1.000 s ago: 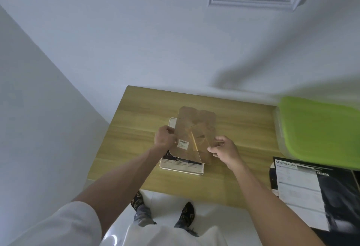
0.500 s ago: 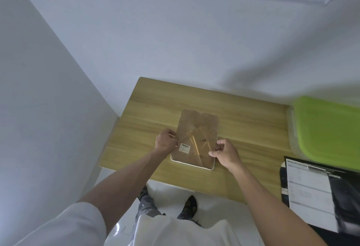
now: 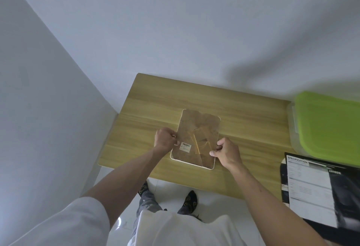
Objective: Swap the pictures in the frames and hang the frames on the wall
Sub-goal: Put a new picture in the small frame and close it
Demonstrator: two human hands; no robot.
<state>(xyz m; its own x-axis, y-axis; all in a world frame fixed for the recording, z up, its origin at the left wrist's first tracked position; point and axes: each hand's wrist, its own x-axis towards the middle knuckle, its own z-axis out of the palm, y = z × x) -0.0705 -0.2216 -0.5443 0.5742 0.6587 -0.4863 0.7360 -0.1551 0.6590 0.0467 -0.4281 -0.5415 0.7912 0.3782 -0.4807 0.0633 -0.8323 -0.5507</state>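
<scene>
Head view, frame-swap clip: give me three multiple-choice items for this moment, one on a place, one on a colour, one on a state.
1. Where does the frame lie?
A. on the table
B. on the floor
C. on the green lid

2. What colour is the lid at the table's right end?
A. red
B. green
C. black

3. Which side of the frame faces up?
A. the glass front
B. the brown backing
C. it stands on edge

Key: 1 A, the frame lies flat on the table, with the left hand and right hand each in a grip at one of its side edges. 2 B, the lid is bright green. 3 B, brown board with a barcode sticker and a stand flap shows on top.
</scene>
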